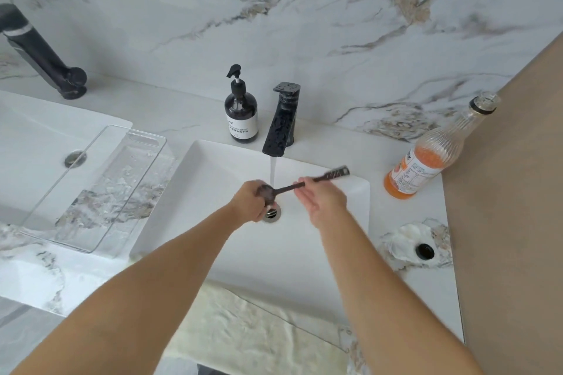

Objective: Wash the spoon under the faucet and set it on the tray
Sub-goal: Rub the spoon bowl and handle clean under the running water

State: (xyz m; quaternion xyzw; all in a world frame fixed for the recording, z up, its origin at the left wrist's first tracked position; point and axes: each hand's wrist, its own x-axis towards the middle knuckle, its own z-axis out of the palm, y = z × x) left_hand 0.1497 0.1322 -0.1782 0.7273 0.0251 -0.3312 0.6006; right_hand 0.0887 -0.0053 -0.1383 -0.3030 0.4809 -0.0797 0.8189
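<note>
A dark, long-handled spoon (pixel 329 176) lies across both hands over the white sink (pixel 213 167). My left hand (pixel 251 201) cups and rubs its bowl just left of the water stream (pixel 273 170). My right hand (pixel 320 198) grips the handle near its middle, and the handle's end points up to the right. Water runs from the black faucet (pixel 281 122) straight down beside the spoon bowl toward the drain (pixel 272 212). The clear plastic tray (pixel 91 189) sits on the counter to the left of the sink, wet with drops.
A dark pump soap bottle (pixel 241 109) stands left of the faucet. An uncapped glass bottle of orange drink (pixel 426 158) stands at the right, with its black cap (pixel 425 250) on a crumpled tissue (pixel 405 240). A second sink (pixel 36 143) and faucet (pixel 39 55) are at the far left. A towel (pixel 259 329) hangs at the front edge.
</note>
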